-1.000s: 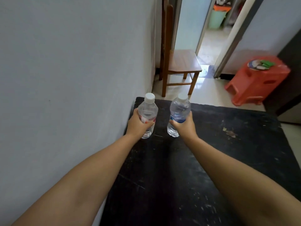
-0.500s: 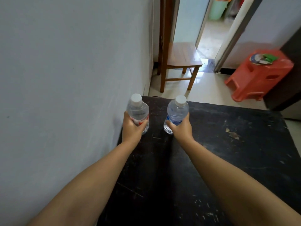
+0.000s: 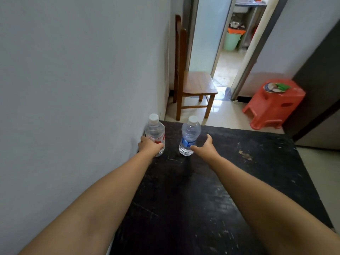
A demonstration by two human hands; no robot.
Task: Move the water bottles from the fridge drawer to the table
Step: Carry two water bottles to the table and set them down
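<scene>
Both bottles stand upright on the surface (image 3: 230, 181). My left hand (image 3: 150, 145) grips the red bottle (image 3: 155, 133); my right hand (image 3: 206, 147) is spread, the blue bottle (image 3: 189, 137) just left of it.

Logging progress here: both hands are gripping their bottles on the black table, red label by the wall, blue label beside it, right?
Not quite. In the head view only the left hand grips the red-label bottle; the right hand is open beside the blue-label bottle. Both stand on the black table.
</scene>
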